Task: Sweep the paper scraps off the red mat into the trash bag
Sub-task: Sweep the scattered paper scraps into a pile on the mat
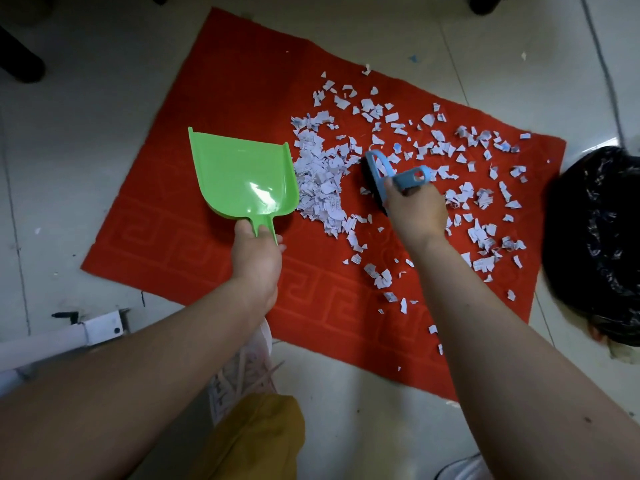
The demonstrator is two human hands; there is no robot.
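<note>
Left hand [256,258] closed around the thin handle of a bright green plastic dustpan [242,173], whose open lip lies just beyond the fingers, touching a dense heap of white torn paper scraps [322,181]. Right hand [415,206] clenched on the handle of a small light-blue plastic hand brush [394,174], its head set against the far side of that heap. Further scraps lie scattered outward past the right hand across the red textured floor mat [242,81]. The black plastic trash bag [599,244] sits open at the mat's edge beyond the right hand.
</note>
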